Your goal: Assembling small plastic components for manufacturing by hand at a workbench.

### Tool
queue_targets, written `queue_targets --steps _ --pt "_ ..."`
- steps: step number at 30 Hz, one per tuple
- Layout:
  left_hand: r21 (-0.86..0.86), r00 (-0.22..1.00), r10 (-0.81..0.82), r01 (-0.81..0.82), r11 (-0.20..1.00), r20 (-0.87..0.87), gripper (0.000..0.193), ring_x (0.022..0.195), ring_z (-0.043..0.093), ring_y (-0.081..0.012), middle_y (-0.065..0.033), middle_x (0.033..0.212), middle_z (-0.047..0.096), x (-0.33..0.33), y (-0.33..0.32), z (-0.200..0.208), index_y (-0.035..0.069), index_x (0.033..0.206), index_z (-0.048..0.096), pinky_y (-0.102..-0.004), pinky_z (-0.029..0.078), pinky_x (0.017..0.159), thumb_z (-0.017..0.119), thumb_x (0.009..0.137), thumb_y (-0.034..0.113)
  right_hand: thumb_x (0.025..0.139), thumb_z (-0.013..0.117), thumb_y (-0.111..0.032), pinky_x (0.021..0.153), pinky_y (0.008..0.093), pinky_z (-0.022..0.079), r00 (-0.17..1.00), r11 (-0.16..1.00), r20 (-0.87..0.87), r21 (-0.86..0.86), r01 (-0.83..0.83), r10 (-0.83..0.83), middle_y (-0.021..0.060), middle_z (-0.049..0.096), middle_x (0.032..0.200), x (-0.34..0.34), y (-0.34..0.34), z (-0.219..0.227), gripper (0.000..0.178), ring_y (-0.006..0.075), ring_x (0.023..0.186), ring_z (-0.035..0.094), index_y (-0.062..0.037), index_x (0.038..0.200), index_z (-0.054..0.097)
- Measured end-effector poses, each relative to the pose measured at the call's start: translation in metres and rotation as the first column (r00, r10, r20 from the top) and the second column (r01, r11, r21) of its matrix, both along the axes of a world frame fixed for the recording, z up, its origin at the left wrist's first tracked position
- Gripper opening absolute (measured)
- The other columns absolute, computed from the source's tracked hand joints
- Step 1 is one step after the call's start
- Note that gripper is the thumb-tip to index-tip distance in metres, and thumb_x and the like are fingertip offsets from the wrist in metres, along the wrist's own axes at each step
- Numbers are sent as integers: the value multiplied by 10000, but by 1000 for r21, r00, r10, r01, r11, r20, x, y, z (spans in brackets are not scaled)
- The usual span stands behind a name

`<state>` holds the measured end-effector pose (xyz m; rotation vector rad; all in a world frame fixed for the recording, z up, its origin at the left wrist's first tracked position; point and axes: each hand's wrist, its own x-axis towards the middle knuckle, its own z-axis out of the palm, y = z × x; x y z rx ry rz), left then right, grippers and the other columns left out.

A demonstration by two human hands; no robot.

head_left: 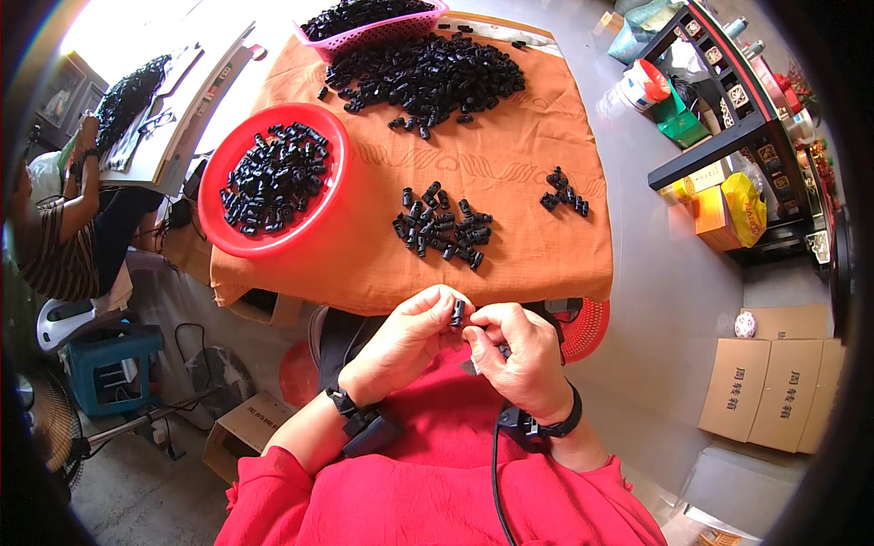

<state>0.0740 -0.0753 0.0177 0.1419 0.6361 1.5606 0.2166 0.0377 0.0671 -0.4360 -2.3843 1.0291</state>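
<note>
Just off the near edge of the orange-clothed table, my left hand [405,341] pinches a small black plastic cylindrical piece [457,314] between thumb and fingertips. My right hand [519,355] is close beside it, thumb and index finger pressed together near the piece. What those fingers hold is too small to make out. Beyond my hands, a loose group of similar black pieces [442,227] lies on the cloth [382,182]. A smaller group [564,194] lies to its right. Many more fill the middle of a red round basin [339,173] on the left.
At the far side, a large black heap [428,77] lies before a pink basket [369,38] of similar pieces. Another person [68,218] works at a white table [182,118] on the left. Shelves [774,136] and cardboard boxes [765,391] stand at right; a fan [45,419] stands lower left.
</note>
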Motion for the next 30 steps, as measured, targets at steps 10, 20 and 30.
queue_targets --steps 10,20,30 --pt "-9 999 -44 44 999 -30 202 942 623 -113 -28 1024 650 1 -1 8 51 1088 620 -287 523 863 553 1059 239 809 799 -74 535 353 488 997 998 30 -8 -65 65 46 573 645 0 3 3 487 235 561 605 -69 1256 607" --pt "-9 999 -42 42 999 14 201 955 629 -111 -32 1051 660 4 -4 8 70 1100 613 -295 528 866 561 1056 260 800 792 -25 558 322 482 998 996 -8 70 -63 64 33 579 665 -4 1 6 447 192 572 574 -39 1214 627" --pt "3 998 -27 27 1000 48 199 956 630 -113 -33 1050 659 6 -4 14 74 1115 613 -291 526 877 557 1057 255 796 792 -28 565 330 485 998 994 -12 89 -62 64 27 587 678 -5 1 8 460 195 588 582 -42 1225 629"
